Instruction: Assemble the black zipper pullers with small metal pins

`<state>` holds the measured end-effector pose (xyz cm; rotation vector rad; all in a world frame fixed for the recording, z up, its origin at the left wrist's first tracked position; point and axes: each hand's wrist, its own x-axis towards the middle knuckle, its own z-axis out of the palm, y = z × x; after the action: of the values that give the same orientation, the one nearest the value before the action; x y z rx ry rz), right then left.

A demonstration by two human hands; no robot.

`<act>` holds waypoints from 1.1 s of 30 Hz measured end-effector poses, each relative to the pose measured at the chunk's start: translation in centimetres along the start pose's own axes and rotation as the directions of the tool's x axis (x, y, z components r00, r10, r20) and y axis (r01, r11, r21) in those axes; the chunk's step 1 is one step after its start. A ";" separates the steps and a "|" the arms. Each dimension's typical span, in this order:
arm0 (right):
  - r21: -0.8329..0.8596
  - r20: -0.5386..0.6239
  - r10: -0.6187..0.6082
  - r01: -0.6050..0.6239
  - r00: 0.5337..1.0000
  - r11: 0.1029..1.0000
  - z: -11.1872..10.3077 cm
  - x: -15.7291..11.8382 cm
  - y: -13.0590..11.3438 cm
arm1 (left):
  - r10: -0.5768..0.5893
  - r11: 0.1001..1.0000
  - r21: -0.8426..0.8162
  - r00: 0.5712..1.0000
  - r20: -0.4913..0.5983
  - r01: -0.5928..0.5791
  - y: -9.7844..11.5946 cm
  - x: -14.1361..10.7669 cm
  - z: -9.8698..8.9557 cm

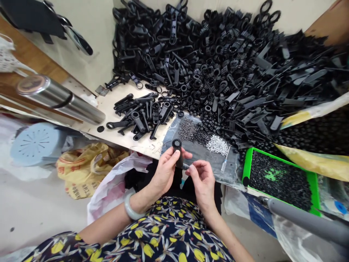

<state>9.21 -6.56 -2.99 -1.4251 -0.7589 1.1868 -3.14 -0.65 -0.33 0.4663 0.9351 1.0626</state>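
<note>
My left hand is closed round a black plastic handle part, its ringed round head facing up near the table's front edge. My thumb presses against the side of it. Close by on the right, my right hand pinches a small dark grey piece at the lower end of that part; my fingers hide most of it. Just beyond both hands lie small brown-grey pieces, black beads and silver pins on a dark mat.
Finished-looking black handles lie at left of the mat. A large heap of black plastic parts covers the back. At right is a green tray of small black pieces, beside a grey tube. A steel flask lies at left.
</note>
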 end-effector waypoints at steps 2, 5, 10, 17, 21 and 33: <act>0.085 0.131 0.027 -0.038 0.991 0.996 0.3 0.5 0.3 | -0.044 0.996 -0.071 0.999 0.031 0.046 0.5 -0.1 0.1; 0.123 0.312 0.016 -0.057 0.950 0.991 1.2 1.1 0.3 | -0.072 0.994 -0.082 0.995 0.068 0.078 0.8 -0.5 0.2; -0.162 0.334 -0.251 0.318 0.908 0.934 0.9 2.6 -0.9 | 0.138 0.976 0.159 0.987 0.078 -0.149 1.6 -0.3 -2.1; -0.525 0.717 -0.480 0.844 0.506 0.107 -4.2 6.4 -1.8 | 0.236 0.060 0.651 0.644 0.728 -0.757 4.4 3.2 -7.1; -0.537 0.808 -0.327 0.841 0.491 -0.065 -5.4 7.5 -1.9 | 0.058 -0.254 0.544 0.549 0.834 -0.800 5.5 4.6 -6.5; -0.599 0.684 -0.409 0.785 0.604 0.157 -5.3 7.4 -0.4 | 0.097 -0.507 0.581 0.628 0.772 -0.637 4.1 16.2 3.6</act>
<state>16.42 -1.43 -4.93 -1.3550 -2.2792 0.2714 0.42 15.93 -2.21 2.7806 1.0880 0.4498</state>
